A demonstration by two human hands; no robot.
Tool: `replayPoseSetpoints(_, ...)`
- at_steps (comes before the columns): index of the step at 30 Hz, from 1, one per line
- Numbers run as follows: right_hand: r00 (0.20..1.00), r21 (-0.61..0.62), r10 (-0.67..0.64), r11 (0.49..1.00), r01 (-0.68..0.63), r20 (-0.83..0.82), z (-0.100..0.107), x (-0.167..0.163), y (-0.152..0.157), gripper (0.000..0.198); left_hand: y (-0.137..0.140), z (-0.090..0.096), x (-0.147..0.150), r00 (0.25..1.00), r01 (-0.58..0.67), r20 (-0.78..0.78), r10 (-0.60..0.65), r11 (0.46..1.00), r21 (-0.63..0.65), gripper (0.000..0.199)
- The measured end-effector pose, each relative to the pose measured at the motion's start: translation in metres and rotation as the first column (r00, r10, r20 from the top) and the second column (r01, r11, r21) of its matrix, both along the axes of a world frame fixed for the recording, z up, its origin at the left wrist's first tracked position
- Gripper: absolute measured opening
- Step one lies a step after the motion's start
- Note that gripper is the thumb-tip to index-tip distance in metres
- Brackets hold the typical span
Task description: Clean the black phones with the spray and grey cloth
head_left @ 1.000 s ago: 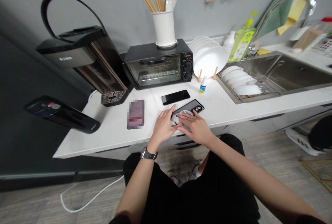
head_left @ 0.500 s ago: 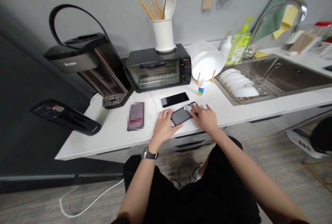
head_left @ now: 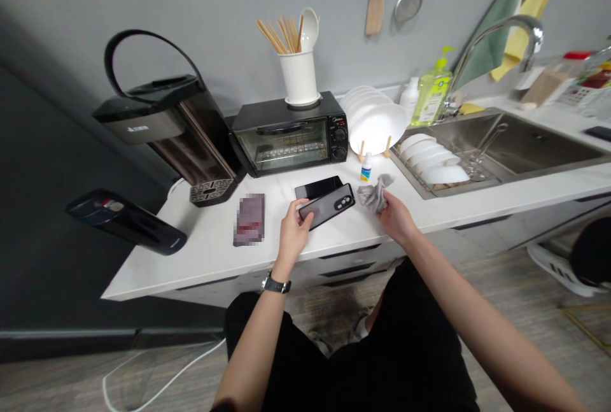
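Note:
A smartphone (head_left: 327, 207) with a dark grey back and a camera cluster at its right end is gripped at its left end by my left hand (head_left: 293, 228). It looks lifted and tilted above the white counter. Behind it, partly covered, lies a second black phone (head_left: 315, 188), flat on the surface. My right hand (head_left: 397, 218) pinches a crumpled grey cloth (head_left: 375, 194), held apart from the phone to its right. Just behind the cloth stands a small white spray bottle (head_left: 366, 167) with a blue and yellow label.
Left on the counter (head_left: 191, 269) lie a pixelated pouch-like item (head_left: 249, 220) and a dark flask-shaped thing (head_left: 126, 221) beside a black dispenser (head_left: 167, 125). A toaster oven (head_left: 289, 135) stands behind. Plates (head_left: 377, 125) and a sink with bowls (head_left: 525, 144) are right.
My left hand has picked the phone up off the counter. My right hand has come away from it to the right with the cloth, which now shows more fully. The view has shifted slightly.

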State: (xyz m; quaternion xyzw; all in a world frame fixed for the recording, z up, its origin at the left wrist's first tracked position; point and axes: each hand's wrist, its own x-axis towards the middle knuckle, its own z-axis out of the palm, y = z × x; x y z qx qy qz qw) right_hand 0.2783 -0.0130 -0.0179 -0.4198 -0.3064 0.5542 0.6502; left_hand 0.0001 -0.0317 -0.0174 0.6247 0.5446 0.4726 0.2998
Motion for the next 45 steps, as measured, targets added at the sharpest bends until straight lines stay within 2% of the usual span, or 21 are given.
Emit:
replayPoseSetpoints(3, 0.999, -0.004, 0.05, 0.999, -0.05, -0.012, 0.001, 0.003, -0.005, 0.028, 0.003, 0.0, 0.01, 0.998, 0.023, 0.062, -0.024, 0.999, 0.025, 0.034)
replayPoseSetpoints(5, 1.0, 0.066, 0.001, 0.998, -0.003, 0.026, 0.005, 0.008, -0.005, 0.03, 0.002, 0.001, 0.013, 0.997, 0.053, 0.048, -0.055, 0.998, 0.033, 0.029)
replayPoseSetpoints(8, 0.971, 0.227, -0.119, 0.971, 0.071, 0.206, 0.015, 0.013, -0.005, 0.038, -0.004, 0.003, 0.014, 0.998, 0.057, -0.035, -0.056, 0.997, 0.048, 0.028)
replayPoseSetpoints(10, 0.916, 0.318, -0.164, 0.947, 0.042, 0.367, 0.021, 0.011, -0.007, 0.042, -0.008, 0.004, 0.013, 0.995, 0.051, -0.088, -0.047, 0.998, 0.044, 0.031)
replayPoseSetpoints(15, 0.715, 0.415, -0.285, 0.91, -0.007, 0.638, 0.029, -0.01, -0.006, 0.044, -0.011, 0.004, 0.013, 0.988, 0.096, -0.127, -0.091, 0.995, 0.038, 0.033)
replayPoseSetpoints(18, 0.533, 0.443, -0.367, 0.897, -0.016, 0.763, 0.027, -0.02, 0.0, 0.041, -0.011, 0.004, 0.014, 0.982, 0.115, -0.157, -0.109, 0.993, 0.033, 0.032)
replayPoseSetpoints(20, 0.407, 0.446, -0.377, 0.891, -0.084, 0.832, 0.025, -0.025, 0.003, 0.037, -0.011, 0.004, 0.014, 0.975, 0.117, -0.196, -0.109, 0.993, 0.027, 0.032)
replayPoseSetpoints(24, 0.177, 0.475, -0.443, 0.845, -0.245, 0.879, 0.024, -0.04, 0.001, 0.036, -0.013, 0.005, 0.015, 0.963, 0.117, -0.246, -0.106, 0.993, 0.032, 0.032)
replayPoseSetpoints(27, 0.074, 0.479, -0.479, 0.831, -0.284, 0.875, 0.025, -0.061, -0.009, 0.036, -0.014, 0.006, 0.016, 0.958, 0.135, -0.263, -0.116, 0.99, 0.052, 0.03)
replayPoseSetpoints(32, 0.021, 0.446, -0.487, 0.78, -0.44, 0.873, 0.025, -0.108, -0.027, 0.03, -0.011, 0.004, 0.014, 0.901, 0.096, -0.428, -0.073, 0.995, 0.033, 0.024)
replayPoseSetpoints(35, 0.012, 0.426, -0.488, 0.75, -0.505, 0.873, 0.024, -0.122, -0.029, 0.031, -0.009, 0.002, 0.012, 0.892, 0.087, -0.448, -0.059, 0.995, 0.042, 0.026)
replayPoseSetpoints(40, -0.026, 0.418, -0.527, 0.702, -0.577, 0.85, 0.023, -0.107, -0.017, 0.034, -0.01, 0.002, 0.013, 0.886, 0.088, -0.461, -0.056, 0.995, 0.049, 0.02)
replayPoseSetpoints(42, -0.035, 0.421, -0.534, 0.704, -0.572, 0.845, 0.022, -0.096, -0.012, 0.035, -0.012, 0.004, 0.014, 0.883, 0.094, -0.465, -0.063, 0.995, 0.044, 0.02)
replayPoseSetpoints(45, -0.053, 0.426, -0.529, 0.734, -0.529, 0.847, 0.023, -0.078, -0.003, 0.035, -0.015, 0.007, 0.016, 0.902, 0.105, -0.425, -0.076, 0.994, 0.044, 0.023)
